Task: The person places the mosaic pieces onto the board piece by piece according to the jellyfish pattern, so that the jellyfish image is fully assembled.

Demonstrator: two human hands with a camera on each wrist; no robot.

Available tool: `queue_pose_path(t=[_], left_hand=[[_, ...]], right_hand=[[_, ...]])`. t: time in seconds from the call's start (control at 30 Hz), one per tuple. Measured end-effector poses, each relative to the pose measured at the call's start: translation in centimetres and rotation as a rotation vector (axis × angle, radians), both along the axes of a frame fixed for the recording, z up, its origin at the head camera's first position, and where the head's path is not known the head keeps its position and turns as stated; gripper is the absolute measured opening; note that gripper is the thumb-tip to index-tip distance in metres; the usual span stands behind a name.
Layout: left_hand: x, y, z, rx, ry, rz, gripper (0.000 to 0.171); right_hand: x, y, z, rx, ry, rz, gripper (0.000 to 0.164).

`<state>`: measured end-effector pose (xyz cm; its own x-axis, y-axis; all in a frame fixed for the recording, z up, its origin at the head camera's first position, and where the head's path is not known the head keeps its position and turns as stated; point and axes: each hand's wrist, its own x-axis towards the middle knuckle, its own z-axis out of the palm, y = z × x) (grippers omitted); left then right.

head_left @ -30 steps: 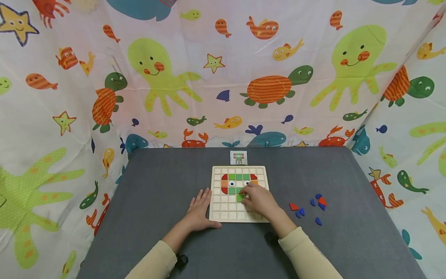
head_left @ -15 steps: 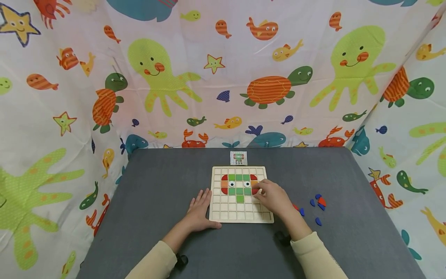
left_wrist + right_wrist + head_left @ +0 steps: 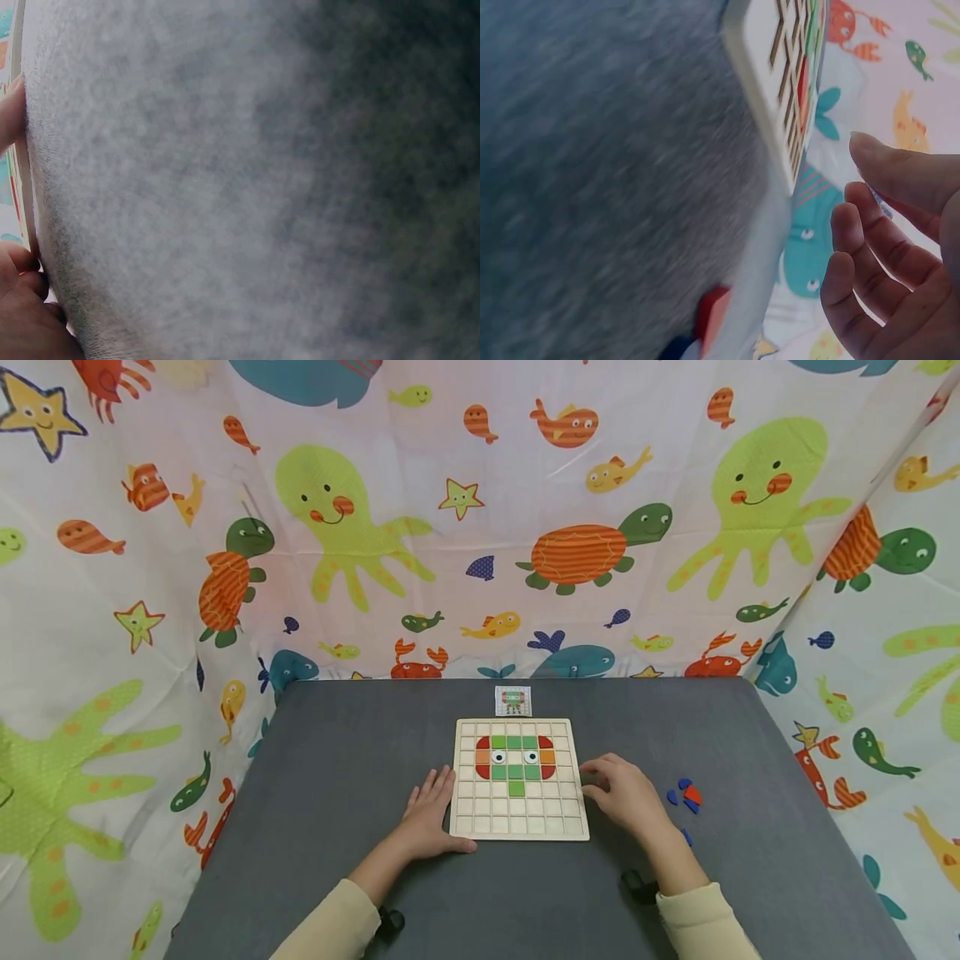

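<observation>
A square wooden grid board (image 3: 480, 827) lies on the table, with green, red, orange and eye-marked tiles (image 3: 516, 758) set in its squares. My left hand (image 3: 429, 817) rests at the board's left edge, fingers extended and thumb spread along the near corner. Parts of that hand (image 3: 26, 315) show beside the board edge in the left wrist view. Just off the board's right side is my right hand (image 3: 622, 789), fingers loosely bent. Its thumb and fingers (image 3: 855, 270) hold nothing in the right wrist view.
A small printed card (image 3: 513, 701) lies behind the board. Several blue pieces (image 3: 672, 797) and a red piece (image 3: 692, 796) are scattered on the grey table (image 3: 780, 860) to the right. A patterned cloth (image 3: 480, 568) hangs behind.
My right hand has moved rightward from over the board to beyond its right edge, now covering some loose pieces. My left hand has stayed in place.
</observation>
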<state>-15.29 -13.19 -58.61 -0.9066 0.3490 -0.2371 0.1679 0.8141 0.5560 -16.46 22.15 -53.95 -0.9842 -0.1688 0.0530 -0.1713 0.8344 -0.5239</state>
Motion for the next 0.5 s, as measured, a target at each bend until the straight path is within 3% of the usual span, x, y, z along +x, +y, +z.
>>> queue_pose_path(t=[0.5], left_hand=[[0.0,0.0,-0.3,0.001,0.002,0.001,0.13]], right_hand=[[2.0,3.7,-1.8,-0.003,-0.008,-0.082,0.039]])
